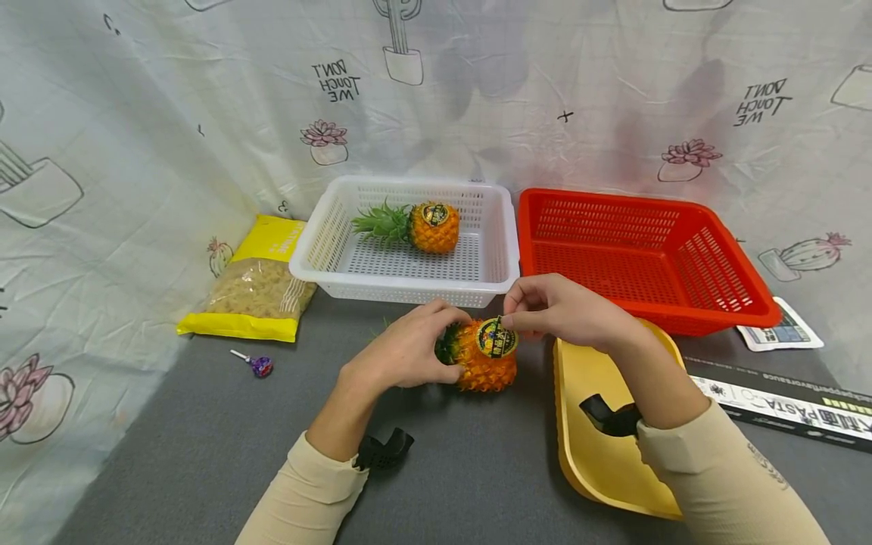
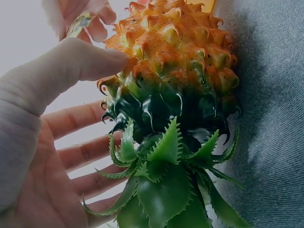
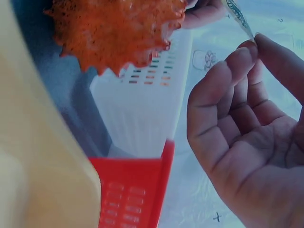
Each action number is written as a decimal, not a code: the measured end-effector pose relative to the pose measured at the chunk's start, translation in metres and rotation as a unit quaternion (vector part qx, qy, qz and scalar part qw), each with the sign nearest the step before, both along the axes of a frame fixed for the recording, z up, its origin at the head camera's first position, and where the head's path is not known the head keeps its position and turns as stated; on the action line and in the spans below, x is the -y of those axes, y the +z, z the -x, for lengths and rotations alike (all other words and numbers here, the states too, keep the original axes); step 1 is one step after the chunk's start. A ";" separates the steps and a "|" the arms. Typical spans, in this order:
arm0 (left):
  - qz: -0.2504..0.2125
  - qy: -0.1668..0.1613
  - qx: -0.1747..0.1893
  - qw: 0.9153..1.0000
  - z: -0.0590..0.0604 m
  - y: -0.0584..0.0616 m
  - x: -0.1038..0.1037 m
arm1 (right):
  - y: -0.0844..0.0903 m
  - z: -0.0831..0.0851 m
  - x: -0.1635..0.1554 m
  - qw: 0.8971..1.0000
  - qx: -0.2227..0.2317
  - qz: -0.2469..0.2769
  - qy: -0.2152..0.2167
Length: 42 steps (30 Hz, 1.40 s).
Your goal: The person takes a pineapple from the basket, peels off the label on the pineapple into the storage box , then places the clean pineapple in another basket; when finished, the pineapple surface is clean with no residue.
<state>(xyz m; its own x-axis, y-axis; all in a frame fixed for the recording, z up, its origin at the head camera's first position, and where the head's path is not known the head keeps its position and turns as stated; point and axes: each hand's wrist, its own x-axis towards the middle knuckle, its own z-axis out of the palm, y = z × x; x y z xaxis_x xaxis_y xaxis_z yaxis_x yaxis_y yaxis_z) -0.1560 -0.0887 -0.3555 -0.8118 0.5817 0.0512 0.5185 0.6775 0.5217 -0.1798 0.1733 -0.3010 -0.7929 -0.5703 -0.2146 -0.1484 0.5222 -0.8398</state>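
Note:
An orange pineapple (image 1: 487, 375) with green leaves lies on the grey table. My left hand (image 1: 402, 352) holds it at the leafy end, thumb on the near side and fingers on the far side. In the left wrist view the thumb presses the spiky skin (image 2: 175, 61), while the other fingers spread behind. Between thumb and forefinger, my right hand (image 1: 562, 314) pinches the edge of a round black and gold sticker (image 1: 496, 338) just above the fruit. The right wrist view shows the sticker (image 3: 240, 16) edge-on at the fingertips. How much of it touches the skin cannot be told.
Behind stands a white basket (image 1: 402, 288) holding another stickered pineapple (image 1: 436, 236). Right of it is a red basket (image 1: 647, 309), with a yellow tray (image 1: 579, 462) in front. A pasta bag (image 1: 255, 291) and lollipop (image 1: 261, 366) lie left; a long pasta box (image 1: 783, 409) lies right.

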 end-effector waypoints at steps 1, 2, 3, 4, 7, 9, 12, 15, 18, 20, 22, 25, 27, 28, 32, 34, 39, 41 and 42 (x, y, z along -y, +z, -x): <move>0.000 -0.001 0.000 1.000 0.000 0.000 0.000 | 0.000 -0.001 -0.003 1.000 0.003 0.000 -0.003; 0.000 -0.002 0.000 1.000 0.000 0.000 0.000 | 0.001 -0.002 -0.006 1.000 0.006 0.000 -0.005; 0.000 -0.003 0.000 1.000 0.000 0.000 0.000 | 0.002 -0.003 -0.010 1.000 0.009 0.000 -0.008; 0.001 -0.002 0.000 1.000 0.000 0.000 -0.001 | 0.002 -0.004 -0.014 1.000 0.012 0.000 -0.010; 0.006 -0.001 -0.001 1.000 0.000 0.000 -0.001 | 0.002 -0.007 -0.026 1.000 0.020 0.003 -0.016; 0.010 0.000 -0.002 1.000 0.000 0.000 0.000 | 0.001 -0.009 -0.034 0.999 0.026 0.008 -0.018; 0.011 0.001 0.001 1.000 0.000 0.000 0.000 | -0.001 -0.011 -0.046 0.999 0.037 0.015 -0.016; 0.010 0.001 0.006 1.000 0.000 0.000 0.000 | -0.003 -0.013 -0.057 0.998 0.052 0.019 -0.009; 0.008 0.001 0.009 1.000 0.001 0.000 0.001 | -0.004 -0.014 -0.065 0.998 0.063 0.021 -0.006; 0.006 0.002 0.009 1.000 0.001 0.000 0.001 | -0.006 -0.014 -0.070 0.998 0.064 0.022 -0.012; 0.005 0.004 0.010 1.000 0.001 0.001 0.001 | -0.008 -0.014 -0.075 0.998 0.061 0.020 -0.026; 0.001 0.005 0.017 1.000 0.000 0.001 0.001 | -0.011 -0.013 -0.084 0.997 0.062 0.014 -0.050; 0.001 0.005 0.022 1.000 -0.001 0.001 0.001 | -0.014 -0.013 -0.089 0.996 0.072 0.011 -0.059; 0.000 0.006 0.025 1.000 -0.001 0.001 0.001 | -0.015 -0.013 -0.092 0.995 0.078 0.010 -0.061; 0.005 0.013 0.032 0.999 -0.001 0.000 0.002 | -0.023 -0.013 -0.099 0.994 0.096 0.001 -0.053; 0.006 0.015 0.034 0.999 -0.001 0.001 0.002 | -0.027 -0.014 -0.103 0.994 0.098 -0.007 -0.050; 0.005 0.012 0.035 0.999 0.000 0.001 0.000 | -0.038 -0.014 -0.109 0.993 0.103 -0.023 -0.052; 0.004 0.012 0.035 0.999 0.001 0.002 0.000 | -0.042 -0.013 -0.111 0.993 0.105 -0.030 -0.052; 0.004 0.012 0.035 0.999 0.001 0.002 0.000 | -0.043 -0.012 -0.111 0.992 0.105 -0.034 -0.052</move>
